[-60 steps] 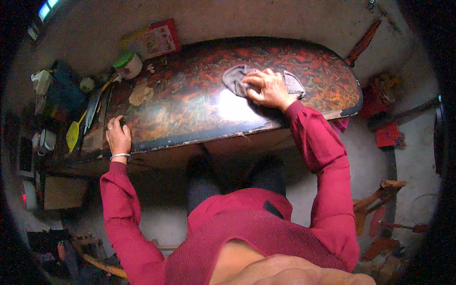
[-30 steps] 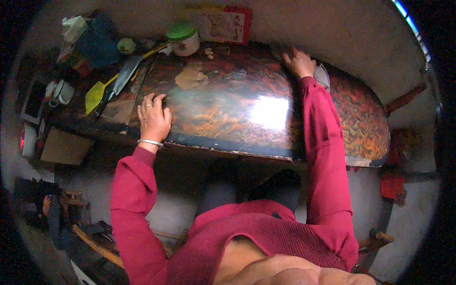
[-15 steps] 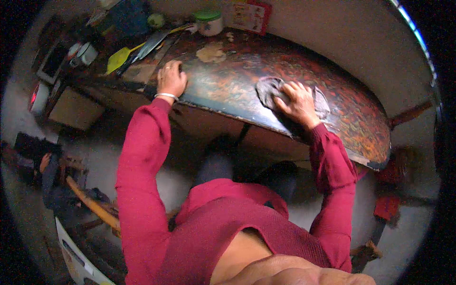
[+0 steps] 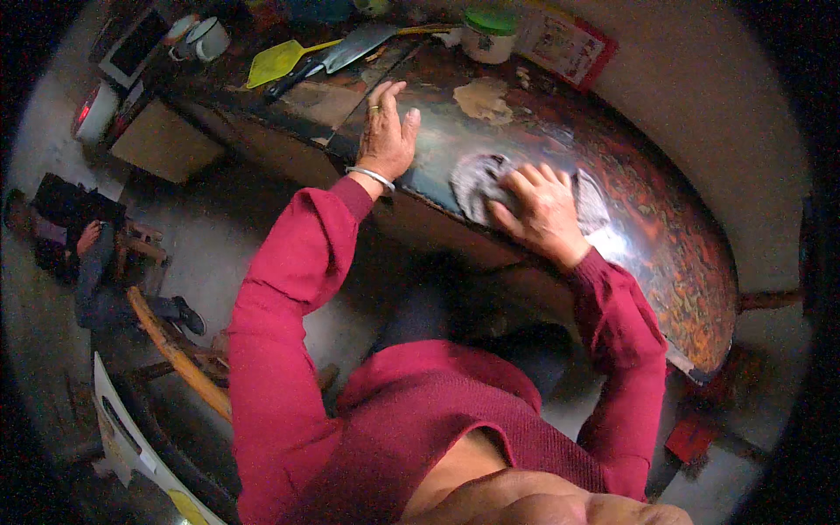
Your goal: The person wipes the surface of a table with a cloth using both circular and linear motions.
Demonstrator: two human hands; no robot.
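Observation:
My right hand (image 4: 544, 210) is closed on a crumpled grey cloth (image 4: 474, 185) and presses it flat on the dark, red-mottled tabletop (image 4: 687, 254). The cloth spreads out on both sides of the fingers. Near the table's front edge, my left hand (image 4: 387, 140) rests on the surface, its fingers stretched out and nothing in it. A ring and a silvery bangle are on that hand and wrist. Beyond it lie a cleaver (image 4: 360, 45) with a black handle and a yellow fly swatter (image 4: 275, 65).
A white tub (image 4: 486, 44) with a green lid stands at the back, beside a red-edged printed sheet (image 4: 569, 45). A pale worn patch (image 4: 483, 101) marks the tabletop. White mugs (image 4: 206, 40) stand at the far left. Another person (image 4: 92, 249) sits at the left, near a curved wooden bar (image 4: 179, 354).
The view has turned, so the table sits more slanted. Relative to the pale patch, my right hand and the cloth have slid left. My left fingers are stretched out more.

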